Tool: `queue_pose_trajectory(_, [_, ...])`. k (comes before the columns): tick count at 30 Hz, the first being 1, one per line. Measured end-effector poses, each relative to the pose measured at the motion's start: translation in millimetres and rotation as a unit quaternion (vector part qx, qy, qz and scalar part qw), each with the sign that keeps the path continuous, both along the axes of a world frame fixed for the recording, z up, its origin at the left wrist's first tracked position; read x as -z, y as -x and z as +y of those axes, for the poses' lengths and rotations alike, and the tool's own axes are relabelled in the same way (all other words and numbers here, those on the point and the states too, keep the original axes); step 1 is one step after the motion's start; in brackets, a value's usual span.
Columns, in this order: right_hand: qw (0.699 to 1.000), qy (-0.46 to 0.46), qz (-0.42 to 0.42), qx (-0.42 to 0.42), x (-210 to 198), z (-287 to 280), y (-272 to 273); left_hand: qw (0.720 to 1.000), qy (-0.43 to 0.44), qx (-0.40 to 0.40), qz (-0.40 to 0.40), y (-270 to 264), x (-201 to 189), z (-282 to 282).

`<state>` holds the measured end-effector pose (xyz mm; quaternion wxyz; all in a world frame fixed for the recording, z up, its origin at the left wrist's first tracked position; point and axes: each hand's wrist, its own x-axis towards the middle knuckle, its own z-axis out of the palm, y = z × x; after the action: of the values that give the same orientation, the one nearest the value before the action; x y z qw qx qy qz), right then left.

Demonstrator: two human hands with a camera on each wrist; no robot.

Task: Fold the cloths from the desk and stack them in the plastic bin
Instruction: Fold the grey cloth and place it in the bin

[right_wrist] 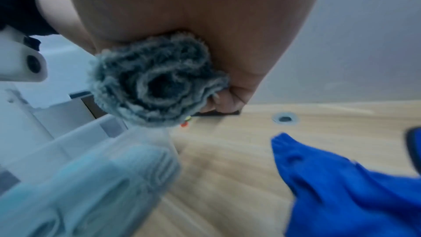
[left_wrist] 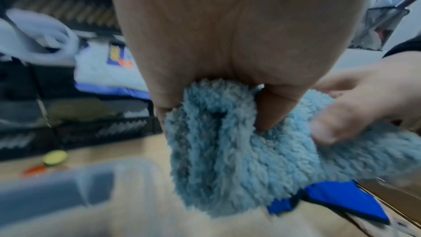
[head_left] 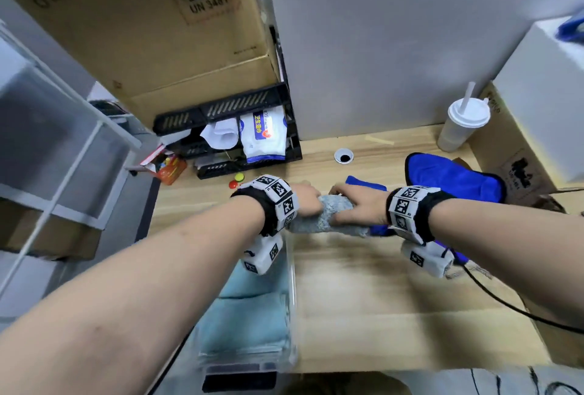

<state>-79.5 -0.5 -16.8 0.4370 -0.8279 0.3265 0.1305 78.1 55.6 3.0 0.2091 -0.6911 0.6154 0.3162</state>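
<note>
A fluffy grey-blue cloth (head_left: 328,217) is bunched into a roll above the wooden desk (head_left: 363,299). My left hand (head_left: 305,200) grips its left end and my right hand (head_left: 357,205) grips its right end, both with curled fingers. In the left wrist view the cloth (left_wrist: 227,159) hangs under my left hand (left_wrist: 271,114). The right wrist view shows the rolled end (right_wrist: 157,82) in my right hand (right_wrist: 230,100). A clear plastic bin (head_left: 292,299) at the desk's left edge holds folded light-blue cloths (head_left: 249,322). Royal-blue cloths (head_left: 452,176) lie on the desk to the right.
A black crate (head_left: 227,110) with a wipes packet stands at the back left, two small round caps (head_left: 236,181) lie before it. A lidded cup with a straw (head_left: 464,122) and cardboard boxes (head_left: 512,154) stand at the back right. A black cable (head_left: 505,303) crosses the desk.
</note>
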Motion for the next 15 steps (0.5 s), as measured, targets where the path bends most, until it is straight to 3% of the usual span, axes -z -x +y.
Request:
queue_pose_trajectory(3, [0.999, -0.005, -0.037, 0.000, -22.7, 8.6, -41.3, 1.000, 0.007, -0.026, 0.008, -40.3, -35.3, 12.4])
queue_pose_trajectory(7, [0.998, 0.027, -0.043, -0.039, -30.9, 28.5, -96.7, 0.996, 0.022, -0.080, 0.014, -91.1, -52.8, 43.2])
queue_pose_trajectory(15, [0.987, 0.132, -0.044, -0.083, 12.1, 69.9, -155.4, 0.960, 0.138, -0.230, 0.078, -149.2, 6.0, 116.0])
